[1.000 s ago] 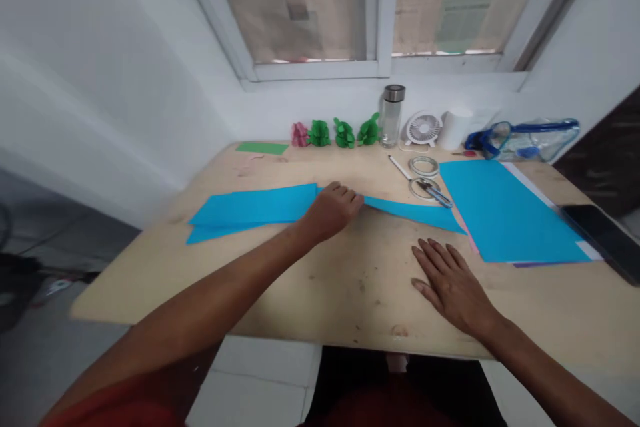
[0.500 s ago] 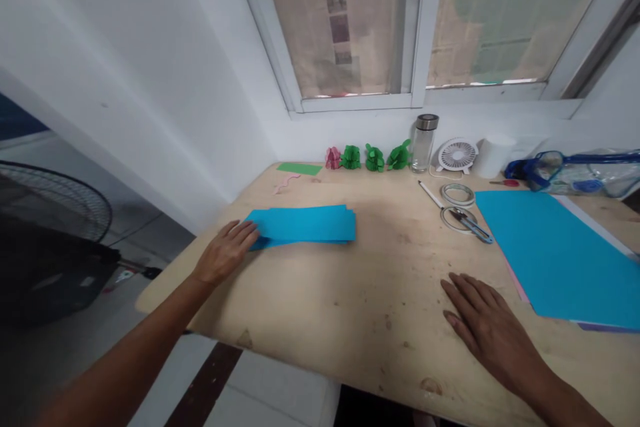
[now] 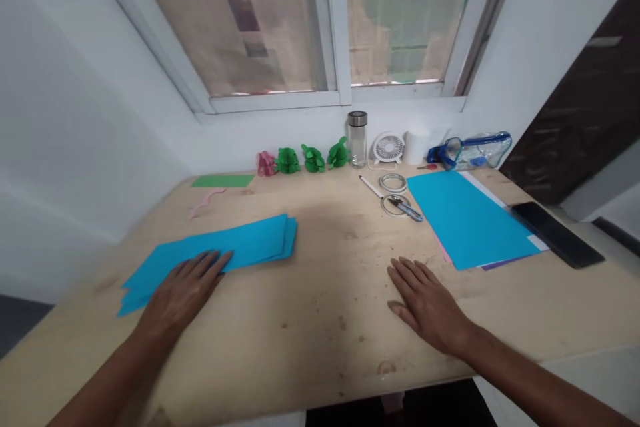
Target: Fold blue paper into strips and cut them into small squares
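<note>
Folded blue paper sheets (image 3: 250, 240) lie in a loose, uneven pile on the left of the wooden table. My left hand (image 3: 183, 290) rests on the pile's near edge, fingers stretched out and palm down. On the bare wood at the right, my right hand (image 3: 425, 300) lies flat with its fingers extended and holds nothing. Beyond it is a stack of coloured paper (image 3: 475, 220), a blue sheet on top and pink, white and purple edges showing beneath.
Along the wall stand green paper shapes (image 3: 313, 158), a pink one (image 3: 266, 163), a glass bottle (image 3: 357, 140), a small fan (image 3: 389, 148) and a clear pouch (image 3: 483, 150). Tape rolls (image 3: 393, 183), snips (image 3: 406, 209), a pen (image 3: 371, 187) and a phone (image 3: 557, 233) lie on the table.
The view has swung to the right, bringing the phone into sight. My left hand has moved further onto the folded blue paper, which now lies more slanted. My right hand remains flat.
</note>
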{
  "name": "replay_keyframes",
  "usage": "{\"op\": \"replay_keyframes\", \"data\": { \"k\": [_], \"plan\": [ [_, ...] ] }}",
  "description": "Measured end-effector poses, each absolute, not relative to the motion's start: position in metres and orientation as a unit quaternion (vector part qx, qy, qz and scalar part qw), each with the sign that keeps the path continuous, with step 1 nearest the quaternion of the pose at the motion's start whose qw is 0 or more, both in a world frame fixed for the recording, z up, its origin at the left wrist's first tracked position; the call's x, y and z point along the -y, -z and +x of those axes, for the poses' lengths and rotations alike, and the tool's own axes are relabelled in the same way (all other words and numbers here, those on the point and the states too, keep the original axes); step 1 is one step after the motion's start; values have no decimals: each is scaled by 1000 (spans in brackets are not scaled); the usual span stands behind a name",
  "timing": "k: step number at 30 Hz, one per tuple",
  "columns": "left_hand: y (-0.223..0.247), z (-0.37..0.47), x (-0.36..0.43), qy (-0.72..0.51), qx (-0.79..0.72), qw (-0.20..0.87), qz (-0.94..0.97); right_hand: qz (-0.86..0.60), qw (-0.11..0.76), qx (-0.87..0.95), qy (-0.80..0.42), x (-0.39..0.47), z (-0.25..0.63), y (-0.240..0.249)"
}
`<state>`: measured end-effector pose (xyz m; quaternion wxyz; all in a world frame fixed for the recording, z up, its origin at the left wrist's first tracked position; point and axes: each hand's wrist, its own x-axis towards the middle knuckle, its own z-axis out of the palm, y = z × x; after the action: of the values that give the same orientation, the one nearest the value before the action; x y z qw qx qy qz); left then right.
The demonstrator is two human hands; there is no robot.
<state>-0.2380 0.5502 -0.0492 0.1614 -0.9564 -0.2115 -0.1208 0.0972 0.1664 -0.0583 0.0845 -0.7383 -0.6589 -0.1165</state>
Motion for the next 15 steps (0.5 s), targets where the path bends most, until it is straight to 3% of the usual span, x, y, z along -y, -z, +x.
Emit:
{"op": "replay_keyframes", "data": {
  "k": [11, 15],
  "plan": [
    [30, -221, -555, 157, 164, 235, -945, -741, 99, 657, 101, -173, 114, 50],
    [32, -192, -520, 205, 132, 202, -948, -805, 102, 572, 120, -190, 153, 25]
  ]
}}
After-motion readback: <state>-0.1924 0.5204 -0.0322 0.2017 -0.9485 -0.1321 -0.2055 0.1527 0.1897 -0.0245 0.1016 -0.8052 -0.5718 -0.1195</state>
